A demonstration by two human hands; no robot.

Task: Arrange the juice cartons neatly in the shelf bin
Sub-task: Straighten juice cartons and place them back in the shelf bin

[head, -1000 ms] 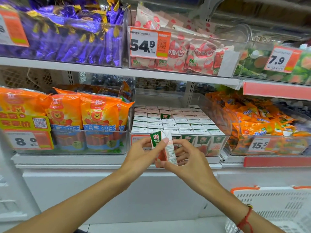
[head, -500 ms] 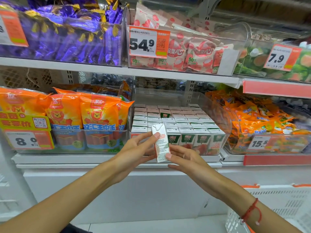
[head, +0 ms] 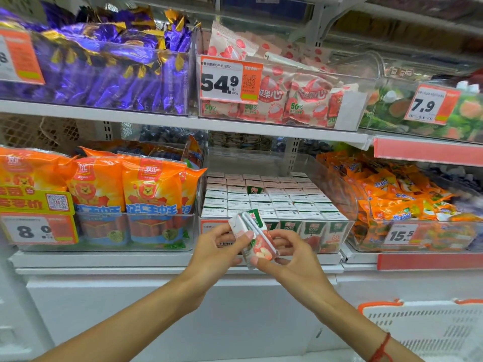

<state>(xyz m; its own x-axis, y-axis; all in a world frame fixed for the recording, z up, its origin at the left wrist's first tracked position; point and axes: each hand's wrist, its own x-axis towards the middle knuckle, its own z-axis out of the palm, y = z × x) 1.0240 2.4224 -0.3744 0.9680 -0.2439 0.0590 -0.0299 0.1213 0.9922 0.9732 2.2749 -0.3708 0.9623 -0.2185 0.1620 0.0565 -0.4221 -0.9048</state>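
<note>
Supermarket shelving fills the view, and just before its clear shelf bin (head: 337,178) of upright cartons both hands, left (head: 214,253) and right (head: 292,259), pinch one tilted juice carton (head: 254,237), probably turning it to match the rows

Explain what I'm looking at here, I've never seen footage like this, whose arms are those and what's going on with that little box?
There is no machine here: a person wears a camera on the head, so you see their own arms reaching forward. The left hand and right hand together hold one small juice carton, tilted, with its straw facing the camera. Behind it sits a clear shelf bin filled with rows of matching cartons. Orange snack bags stand in the bin to the left, and a white basket shows at the lower right.
</note>
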